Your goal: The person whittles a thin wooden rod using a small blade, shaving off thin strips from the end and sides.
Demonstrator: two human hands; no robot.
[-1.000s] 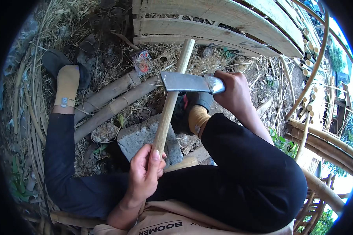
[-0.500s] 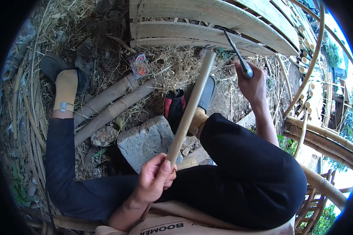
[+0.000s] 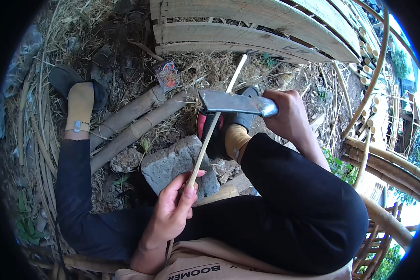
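Observation:
My left hand point(image 3: 173, 210) pinches the lower end of a long, thin bamboo strip point(image 3: 203, 150), which slants up and away to the right. My right hand point(image 3: 288, 114) is wrapped round the metal handle of a machete point(image 3: 231, 102). Its broad grey blade lies across the upper half of the strip, pointing left and covering part of it. Whether the edge touches the strip cannot be made out. Beneath the strip are my shod foot point(image 3: 238, 121) and a red and black item point(image 3: 203, 125), partly hidden.
A grey stone block point(image 3: 170, 161) sits between my legs, beside a smaller rock point(image 3: 126, 161). Two bamboo poles point(image 3: 130, 123) lie on straw-strewn ground. Ahead stands a slatted wooden panel point(image 3: 238, 35). Bamboo poles point(image 3: 382, 170) and a curved cane rise at the right.
My right hand has swung the machete left and nearer, so its blade now crosses the strip. The strip has turned, showing its narrow side, and my left hand has shifted slightly left.

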